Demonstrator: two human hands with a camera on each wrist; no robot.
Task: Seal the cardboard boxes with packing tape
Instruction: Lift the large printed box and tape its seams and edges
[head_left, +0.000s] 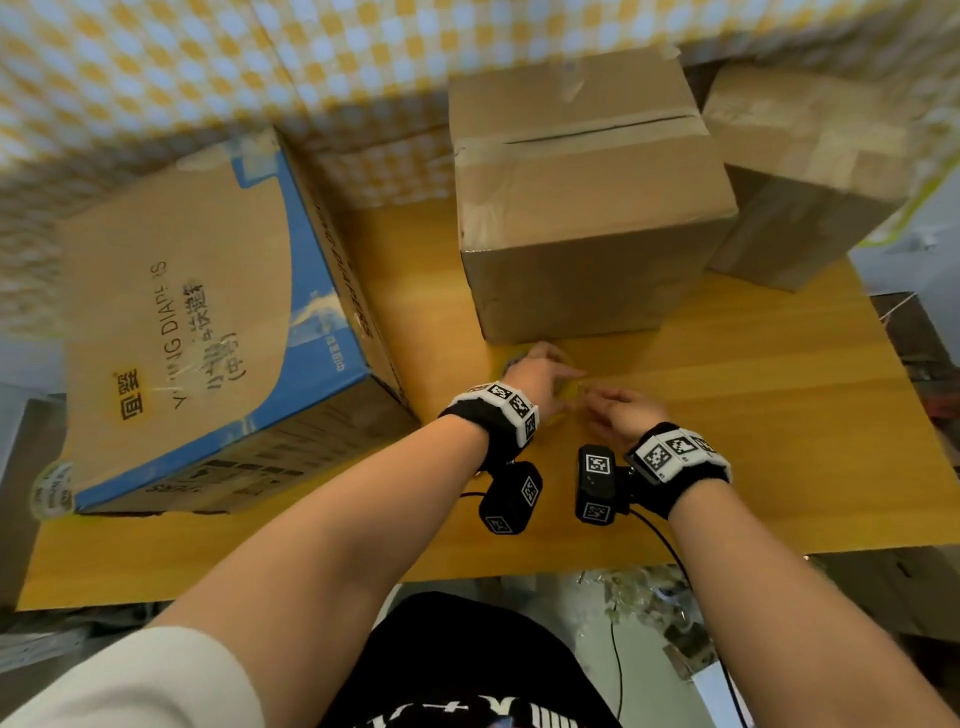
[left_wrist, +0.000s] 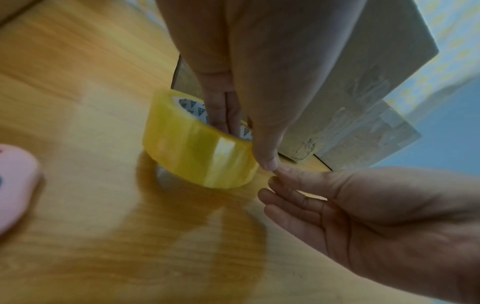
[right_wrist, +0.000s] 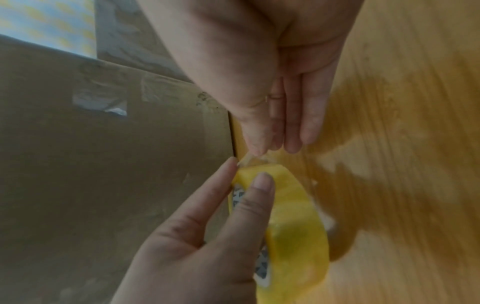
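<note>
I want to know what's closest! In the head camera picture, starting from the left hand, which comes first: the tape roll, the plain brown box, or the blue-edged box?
From the left hand:
1. Tape roll, in its grip.
2. Plain brown box, just behind.
3. Blue-edged box, off to the left.

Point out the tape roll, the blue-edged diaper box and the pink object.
tape roll (left_wrist: 197, 148), left wrist view, yellow outer band.
blue-edged diaper box (head_left: 208, 312), head view, top panel.
pink object (left_wrist: 14, 185), left wrist view, rounded end.
</note>
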